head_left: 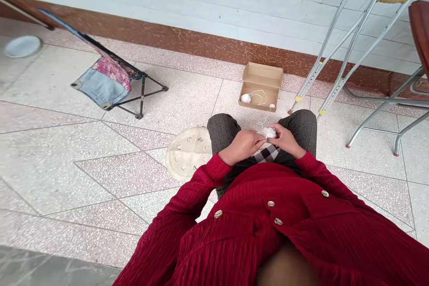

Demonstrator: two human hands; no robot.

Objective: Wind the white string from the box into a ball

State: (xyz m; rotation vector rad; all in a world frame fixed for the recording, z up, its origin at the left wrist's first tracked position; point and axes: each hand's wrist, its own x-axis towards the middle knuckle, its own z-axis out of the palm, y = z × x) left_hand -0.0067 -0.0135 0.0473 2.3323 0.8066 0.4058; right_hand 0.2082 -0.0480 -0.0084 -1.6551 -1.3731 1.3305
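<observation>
I sit with my knees up, and both hands meet above my lap. A small ball of white thread rests between them. My left hand is closed, its fingers pinched against the left side of the ball. My right hand is closed round the ball's right side. A thin white thread runs from the ball forward to an open cardboard box on the floor, where another small white thread ball lies. A checked cloth shows on my lap beneath my hands.
A round pale tray with small items lies on the tiled floor by my left knee. A folded low chair stands at the left, a white plate far left. Crutches lean on the wall, next to a metal-legged chair.
</observation>
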